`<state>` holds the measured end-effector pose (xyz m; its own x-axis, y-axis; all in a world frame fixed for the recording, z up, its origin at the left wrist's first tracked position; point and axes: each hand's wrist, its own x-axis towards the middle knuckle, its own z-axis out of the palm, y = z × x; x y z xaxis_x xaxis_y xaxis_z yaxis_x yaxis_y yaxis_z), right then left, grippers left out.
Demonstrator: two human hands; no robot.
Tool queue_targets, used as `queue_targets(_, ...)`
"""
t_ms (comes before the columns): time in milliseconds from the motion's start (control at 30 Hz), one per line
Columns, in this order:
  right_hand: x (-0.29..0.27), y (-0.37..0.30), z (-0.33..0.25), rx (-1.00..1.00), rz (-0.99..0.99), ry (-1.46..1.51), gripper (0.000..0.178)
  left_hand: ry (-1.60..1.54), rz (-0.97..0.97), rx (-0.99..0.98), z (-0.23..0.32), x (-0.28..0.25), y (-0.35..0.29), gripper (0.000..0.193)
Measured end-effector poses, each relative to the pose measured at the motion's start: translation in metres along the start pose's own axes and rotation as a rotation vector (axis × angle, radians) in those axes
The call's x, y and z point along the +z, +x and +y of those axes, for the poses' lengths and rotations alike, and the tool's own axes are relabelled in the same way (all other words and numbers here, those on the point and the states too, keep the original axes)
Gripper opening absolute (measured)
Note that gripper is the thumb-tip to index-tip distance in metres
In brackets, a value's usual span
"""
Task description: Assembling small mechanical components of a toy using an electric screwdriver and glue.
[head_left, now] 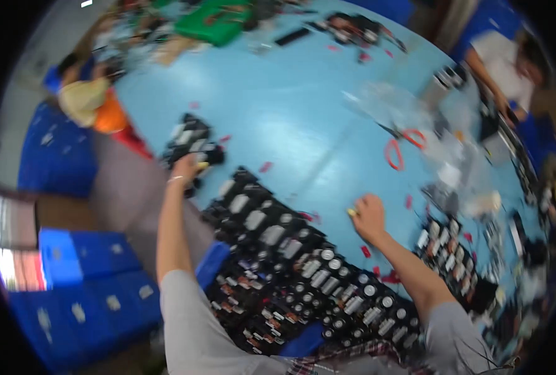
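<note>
My left hand (185,167) reaches out to the left and touches a cluster of black parts with silver faces (193,134) near the table's left edge. Motion smears its fingers, so their grip is unclear. Over the blue tabletop, right of centre, my right hand (370,219) is closed with fingers curled in; anything inside is hidden. A small yellow spot shows at the fingers of each hand. Between my forearms lie dense rows of small black units with silver cylinders (318,275), like little motors or mechanisms.
Red-handled scissors (395,153) and clear plastic bags (450,169) lie at right. More black units (446,250) sit beside my right forearm. A green tray (212,22) is at the far side. Blue bins (96,306) stand at left. A co-worker (503,69) works at far right.
</note>
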<state>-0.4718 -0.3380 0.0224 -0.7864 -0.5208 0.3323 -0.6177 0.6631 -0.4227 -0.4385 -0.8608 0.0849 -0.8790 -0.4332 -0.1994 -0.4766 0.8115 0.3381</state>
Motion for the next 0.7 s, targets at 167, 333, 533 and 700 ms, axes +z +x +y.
queue_targets(167,0.034,0.002,0.001,-0.054,0.07,0.078,0.025,-0.164,-0.126,0.189,-0.118,-0.005,0.063,0.042)
queue_targets(333,0.01,0.006,-0.013,0.076,-0.059,0.061,0.026,0.153,0.18,0.019,-0.21,-0.043,0.128,0.05)
queue_targets(533,-0.005,-0.003,0.005,0.112,-0.057,0.026,0.026,-0.333,0.164,0.202,-0.043,-0.02,0.152,0.05)
queue_targets(700,-0.01,-0.008,-0.001,0.094,-0.016,0.022,0.024,-0.194,-0.424,0.633,0.294,0.081,-0.024,0.03)
